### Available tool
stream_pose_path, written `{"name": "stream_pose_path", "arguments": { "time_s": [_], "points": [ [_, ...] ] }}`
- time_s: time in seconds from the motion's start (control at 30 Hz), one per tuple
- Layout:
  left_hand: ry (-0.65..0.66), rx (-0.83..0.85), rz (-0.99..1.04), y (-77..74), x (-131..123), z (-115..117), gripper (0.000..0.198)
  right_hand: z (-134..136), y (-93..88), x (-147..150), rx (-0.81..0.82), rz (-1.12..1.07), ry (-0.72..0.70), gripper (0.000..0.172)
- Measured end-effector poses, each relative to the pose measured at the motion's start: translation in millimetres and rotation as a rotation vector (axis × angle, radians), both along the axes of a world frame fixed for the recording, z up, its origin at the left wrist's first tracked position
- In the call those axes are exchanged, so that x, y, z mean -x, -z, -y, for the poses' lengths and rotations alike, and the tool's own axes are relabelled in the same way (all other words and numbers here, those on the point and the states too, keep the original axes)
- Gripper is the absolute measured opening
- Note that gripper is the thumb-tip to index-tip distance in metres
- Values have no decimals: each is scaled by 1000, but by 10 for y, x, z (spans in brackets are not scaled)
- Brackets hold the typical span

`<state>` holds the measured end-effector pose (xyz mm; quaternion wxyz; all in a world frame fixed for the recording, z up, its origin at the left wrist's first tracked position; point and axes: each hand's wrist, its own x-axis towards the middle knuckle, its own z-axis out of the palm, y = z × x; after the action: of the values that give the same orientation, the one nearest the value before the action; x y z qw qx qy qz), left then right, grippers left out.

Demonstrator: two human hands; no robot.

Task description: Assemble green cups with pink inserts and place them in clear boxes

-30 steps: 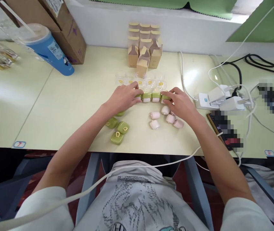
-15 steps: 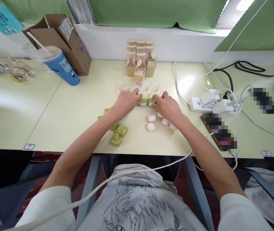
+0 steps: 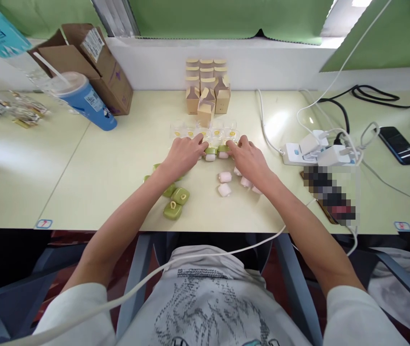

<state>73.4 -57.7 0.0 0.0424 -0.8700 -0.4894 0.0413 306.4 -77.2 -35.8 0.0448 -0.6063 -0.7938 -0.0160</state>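
Observation:
Both hands reach to a row of small items at the table's middle. My left hand [image 3: 186,153] has its fingertips closed on a green-capped piece [image 3: 211,151] with a pink-white base. With its fingers bent, my right hand [image 3: 247,154] grips a similar green-capped piece [image 3: 223,149] just to the right. A narrow gap separates the two pieces. Behind them stand clear plastic cups [image 3: 217,132] with yellow marks. Several green lids with loops [image 3: 181,196] lie near my left forearm, partly hidden by it. Several pale pink pieces [image 3: 224,190] lie below my right hand.
Small open cardboard boxes [image 3: 205,106] stand behind the cups. At the left are a blue cup [image 3: 95,106], a brown carton [image 3: 116,86] and a bottle. A power strip [image 3: 293,154], cables and two phones lie at the right. A white cable crosses my lap.
The two green-capped pieces, side by side before, now have a gap between them. The left one sits slightly further left. The view has shifted a little.

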Motion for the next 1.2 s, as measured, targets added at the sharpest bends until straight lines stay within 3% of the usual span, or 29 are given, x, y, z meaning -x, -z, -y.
{"name": "stream_pose_path", "arguments": {
  "time_s": [0.23,0.43,0.57,0.67,0.73,0.8,0.9,0.97,1.07,1.2],
  "points": [
    [-68,-18,-3,55,83,44,38,-18,-6,132,-16,72,-14,49],
    [-69,-10,42,42,29,40,35,-19,-58,103,-6,105,13,44],
    [-100,-91,262,-20,322,99,37,129,-107,43,-103,50,25,48],
    [-15,-186,561,21,804,374,51,451,-80,25,-277,-70,-159,48],
    [56,-159,650,117,1094,709,66,720,-16,25,-336,-95,-334,49],
    [82,-147,650,255,1243,1113,77,957,74,21,-400,-65,-397,49],
    [72,-272,597,492,1183,1646,64,1160,215,-2,-442,-62,-413,38],
    [37,-338,539,638,1048,1847,62,1202,294,-16,-413,-72,-394,27],
    [-5,-382,548,800,879,1934,62,1201,388,-17,-366,-109,-368,24],
    [-33,-414,623,895,797,1989,66,1213,490,-13,-400,-233,-395,25]
  ]
}}
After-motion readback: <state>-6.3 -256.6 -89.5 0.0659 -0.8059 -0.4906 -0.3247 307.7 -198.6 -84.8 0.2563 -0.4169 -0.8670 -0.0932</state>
